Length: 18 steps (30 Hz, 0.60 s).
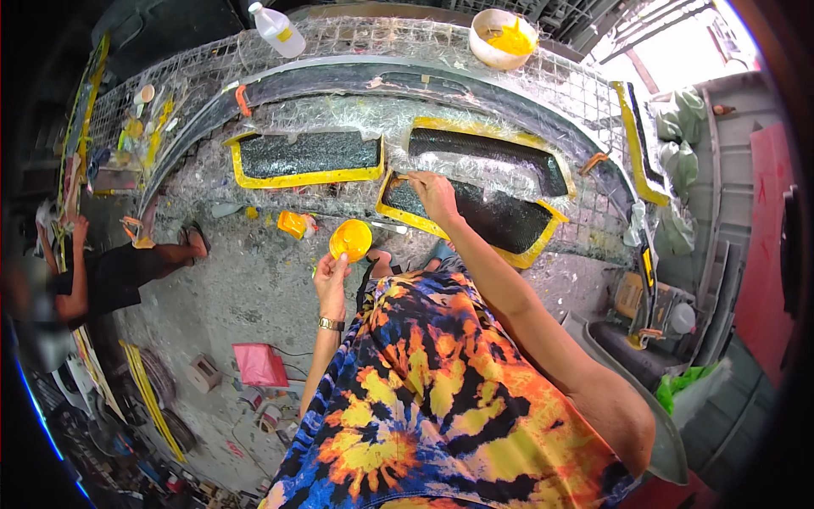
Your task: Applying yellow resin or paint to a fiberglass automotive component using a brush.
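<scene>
My left hand (332,275) holds a small round cup (351,238) coated inside with yellow paste. My right hand (434,196) reaches over the left end of a yellow-edged black panel (502,223), its fingers closed around a small tool (402,177) that is mostly hidden. Behind that panel lies a second one (540,168), and to the left a third (305,156), both dark with yellow rims. A long curved dark part (305,81) arches behind them on a wire mesh table, with orange clamps (241,100) on it.
A white tub of yellow paste (504,39) and a translucent bottle (277,30) stand at the table's far side. An orange-yellow container (292,224) is at its near edge. At the left, a co-worker (102,273) handles a yellow-edged strip. A pink bag (259,364) lies on the floor.
</scene>
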Motion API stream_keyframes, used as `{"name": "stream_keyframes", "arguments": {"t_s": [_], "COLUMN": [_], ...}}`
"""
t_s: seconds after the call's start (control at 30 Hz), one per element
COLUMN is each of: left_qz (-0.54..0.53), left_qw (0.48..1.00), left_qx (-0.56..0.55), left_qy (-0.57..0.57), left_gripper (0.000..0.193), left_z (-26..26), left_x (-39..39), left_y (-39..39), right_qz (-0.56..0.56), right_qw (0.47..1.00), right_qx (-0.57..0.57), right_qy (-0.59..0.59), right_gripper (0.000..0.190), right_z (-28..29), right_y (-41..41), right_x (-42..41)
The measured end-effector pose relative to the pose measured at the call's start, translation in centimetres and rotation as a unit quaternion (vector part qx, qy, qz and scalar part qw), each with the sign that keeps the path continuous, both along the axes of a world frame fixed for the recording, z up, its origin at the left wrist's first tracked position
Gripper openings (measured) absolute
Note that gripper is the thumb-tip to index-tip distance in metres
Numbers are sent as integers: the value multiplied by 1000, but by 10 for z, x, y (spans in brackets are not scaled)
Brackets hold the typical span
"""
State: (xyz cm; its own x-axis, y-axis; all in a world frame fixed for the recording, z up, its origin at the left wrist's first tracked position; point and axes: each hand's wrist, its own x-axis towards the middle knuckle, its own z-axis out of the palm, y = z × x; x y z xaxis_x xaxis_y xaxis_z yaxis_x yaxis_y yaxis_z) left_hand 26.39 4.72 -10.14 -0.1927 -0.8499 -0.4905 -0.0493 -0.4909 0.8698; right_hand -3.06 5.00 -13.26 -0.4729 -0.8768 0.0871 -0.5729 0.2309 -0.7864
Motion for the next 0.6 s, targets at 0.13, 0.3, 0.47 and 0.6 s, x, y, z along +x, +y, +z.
{"name": "stream_keyframes", "arguments": {"t_s": [0.13,0.3,0.47,0.6], "left_qz": [-7,-28,-37,-54], "left_qw": [1000,1000,999,998], "left_qx": [3,6,9,8], "left_qy": [0,-1,-4,-17], "left_gripper": [40,36,38,38], "left_z": [0,7,6,10], "left_x": [2,-5,-8,-10], "left_y": [-7,-10,-8,-9], "right_qz": [-94,-171,-37,7], "right_qw": [995,984,999,998], "right_qx": [9,-24,-1,48], "right_qy": [0,-44,4,-32], "right_gripper": [22,21,18,18], "right_z": [-5,3,1,15], "right_y": [2,13,29,37], "right_x": [5,15,35,35]}}
